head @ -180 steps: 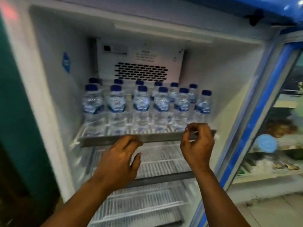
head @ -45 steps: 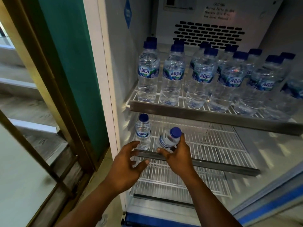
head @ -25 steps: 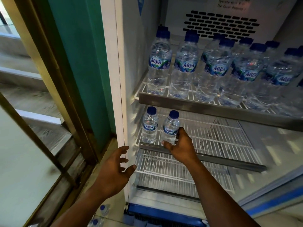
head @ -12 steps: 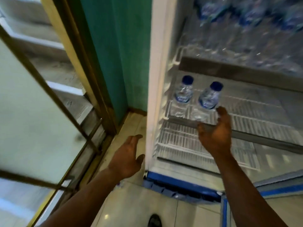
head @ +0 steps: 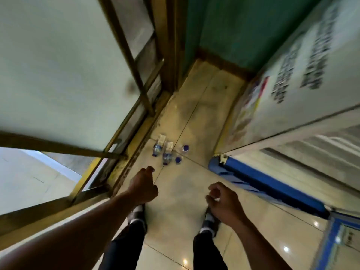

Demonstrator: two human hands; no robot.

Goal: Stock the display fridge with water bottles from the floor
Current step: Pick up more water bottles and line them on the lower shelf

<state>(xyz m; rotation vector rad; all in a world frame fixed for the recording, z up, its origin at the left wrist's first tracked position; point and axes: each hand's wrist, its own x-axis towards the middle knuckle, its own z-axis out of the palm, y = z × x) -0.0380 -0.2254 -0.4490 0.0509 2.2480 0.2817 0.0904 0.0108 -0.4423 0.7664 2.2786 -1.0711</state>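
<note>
Several small water bottles with blue caps point(head: 167, 152) are on the tiled floor beside the fridge; two lie on their sides and two stand upright, seen from above. My left hand point(head: 143, 187) hangs above the floor just short of them, fingers loosely curled, holding nothing. My right hand point(head: 224, 203) is lower right, fingers curled in, also empty. The display fridge point(head: 292, 90) stands at right, its white side and blue base point(head: 263, 180) in view; its shelves are mostly out of frame.
A glass door with a brass frame point(head: 134, 78) runs along the left of the bottles. A green wall point(head: 233, 26) closes the far end. My two shoes point(head: 137, 215) stand on the glossy floor tiles below my hands.
My view has swung down from the fridge shelf to the floor. My right hand has left the two bottles standing on the second shelf, and both hands have dropped toward the floor bottles.
</note>
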